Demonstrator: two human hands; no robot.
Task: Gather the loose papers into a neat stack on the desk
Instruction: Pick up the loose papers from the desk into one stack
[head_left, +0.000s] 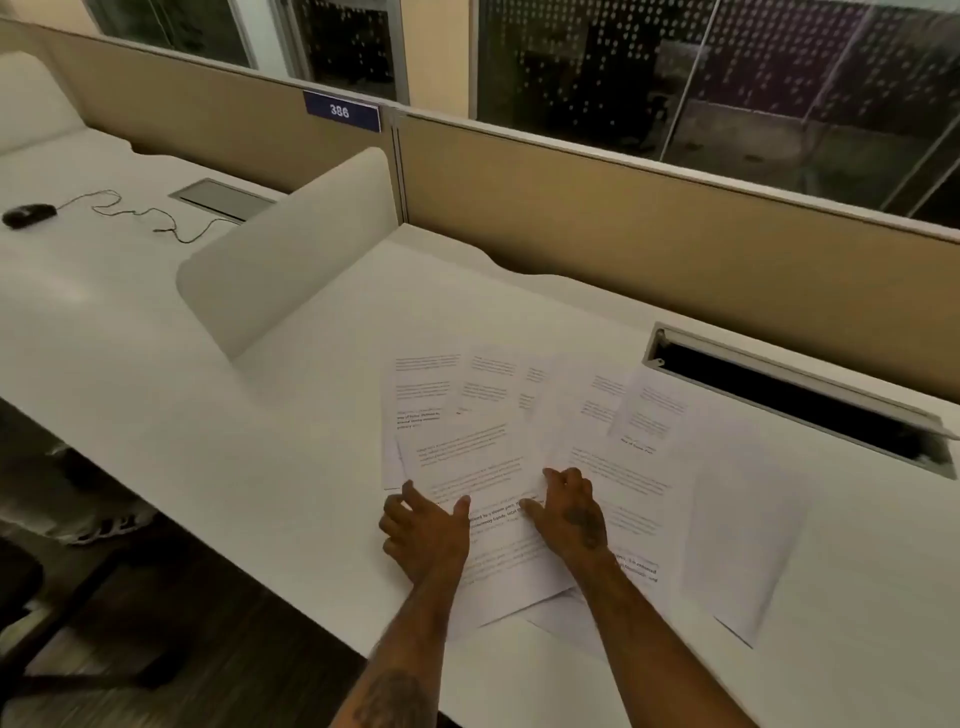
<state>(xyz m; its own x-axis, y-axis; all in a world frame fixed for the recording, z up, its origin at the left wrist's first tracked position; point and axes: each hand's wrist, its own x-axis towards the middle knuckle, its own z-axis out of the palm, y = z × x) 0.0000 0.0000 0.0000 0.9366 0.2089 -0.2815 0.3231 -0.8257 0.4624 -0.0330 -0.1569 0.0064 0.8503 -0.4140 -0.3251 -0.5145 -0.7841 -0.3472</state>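
Several printed white papers (483, 415) lie fanned and overlapping on the white desk (291, 467). One blank-looking sheet (737, 540) lies apart to the right, tilted. My left hand (423, 530) rests flat, fingers spread, on the left edge of the nearest top sheet (498, 566). My right hand (571, 512) lies palm down on the same sheet, fingers spread toward the sheets on the right. Neither hand grips a paper. The near corners of two sheets poke out past the lower edge of the top sheet.
An open cable slot (795, 400) is set in the desk at the right rear. A white curved divider (291, 249) separates the neighbouring desk, where a mouse (28, 214) with its cable lies. A beige partition (623, 223) backs the desk. A chair base (31, 623) stands at the lower left.
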